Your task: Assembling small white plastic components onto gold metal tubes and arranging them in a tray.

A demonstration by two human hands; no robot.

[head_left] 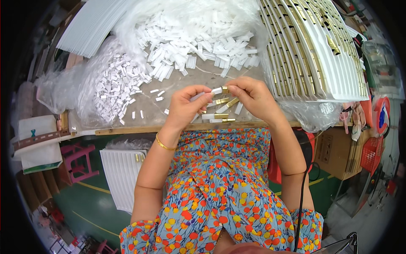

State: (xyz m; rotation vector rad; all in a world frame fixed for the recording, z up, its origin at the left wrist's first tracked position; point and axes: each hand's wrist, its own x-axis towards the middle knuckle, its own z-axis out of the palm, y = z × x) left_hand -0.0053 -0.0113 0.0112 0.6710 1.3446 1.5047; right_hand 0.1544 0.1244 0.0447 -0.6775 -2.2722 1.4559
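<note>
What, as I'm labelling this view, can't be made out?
In the head view:
Inside the left grip: hidden by its fingers.
Right end of gold piece: covered by right grip.
Far side of white pile: veiled by clear plastic.
Right trays: cut off by upper edge.
Lower-left clutter: blurred near dark rim.

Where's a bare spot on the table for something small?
Mostly on the grey table, between the left hand and the small white pieces, though a few lie loose there. A narrow bare strip runs between that hand and the white tubes. It's crowded beside the right hand with gold-ended tubes, and on the right with trays.
</note>
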